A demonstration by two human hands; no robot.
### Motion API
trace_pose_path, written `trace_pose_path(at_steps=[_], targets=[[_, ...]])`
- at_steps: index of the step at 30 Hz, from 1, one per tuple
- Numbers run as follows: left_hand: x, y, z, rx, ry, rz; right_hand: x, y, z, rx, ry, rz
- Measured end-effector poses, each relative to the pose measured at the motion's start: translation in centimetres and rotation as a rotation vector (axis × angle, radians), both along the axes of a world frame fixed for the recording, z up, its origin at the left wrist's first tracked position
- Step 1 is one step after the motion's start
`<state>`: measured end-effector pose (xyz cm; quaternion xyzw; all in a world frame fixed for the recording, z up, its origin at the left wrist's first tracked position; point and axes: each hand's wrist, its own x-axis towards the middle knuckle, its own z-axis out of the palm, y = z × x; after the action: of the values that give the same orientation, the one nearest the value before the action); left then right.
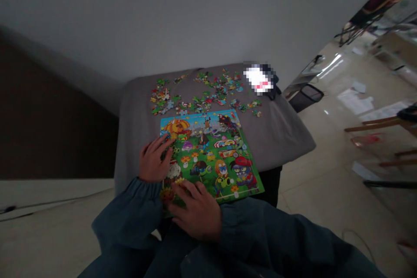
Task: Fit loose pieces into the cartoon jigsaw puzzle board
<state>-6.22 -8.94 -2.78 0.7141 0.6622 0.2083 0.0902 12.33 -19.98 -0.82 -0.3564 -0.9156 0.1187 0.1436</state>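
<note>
On my feed the head camera sits tilted, looking down at a green cartoon jigsaw board (211,156) that lies across the near edge of a grey cloth-covered surface (280,126). I can't tell whether a table or something else lies under the cloth. The board's near corner reaches toward the person's lap.

The left hand (151,159) rests on the board's left edge, fingers spread and lightly curved, and it looks placed there to steady the board. The right hand (195,210) lies over the lower-left corner with its fingers spread. From here I can't tell whether it's pinching a piece or just pressing down. Dark blue sleeves (127,213) run back from both wrists.

Beyond the board, a loose scatter of jigsaw pieces (205,93) lies on the cloth, probably kept apart so the picture stays uncovered while the pieces remain within reach. A pixelated object (260,79) sits at the far edge of the cloth, too blurred for me to name. Off to the right, a black wire basket (306,97) stands on the tiled floor (325,191), with sheets of paper (355,100) and a wooden chair (368,126) farther out.
</note>
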Motion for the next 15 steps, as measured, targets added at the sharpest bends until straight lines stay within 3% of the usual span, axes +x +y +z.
trace_pose_path(at_steps=[4,7,11,15], targets=[[-0.2,0.2,-0.2,0.016,0.006,-0.024,1.0,0.2,2.1,0.051,0.019,0.013],[-0.4,0.3,-0.3,0.036,0.009,-0.018,4.3,1.9,4.2,0.062,0.037,0.01],[-0.5,0.4,-0.5,0.044,0.01,-0.028,12.6,8.4,4.8,0.038,0.095,-0.216],[-0.6,0.4,-0.6,0.035,0.003,-0.034,20.7,17.2,2.7,0.071,0.032,-0.603]])
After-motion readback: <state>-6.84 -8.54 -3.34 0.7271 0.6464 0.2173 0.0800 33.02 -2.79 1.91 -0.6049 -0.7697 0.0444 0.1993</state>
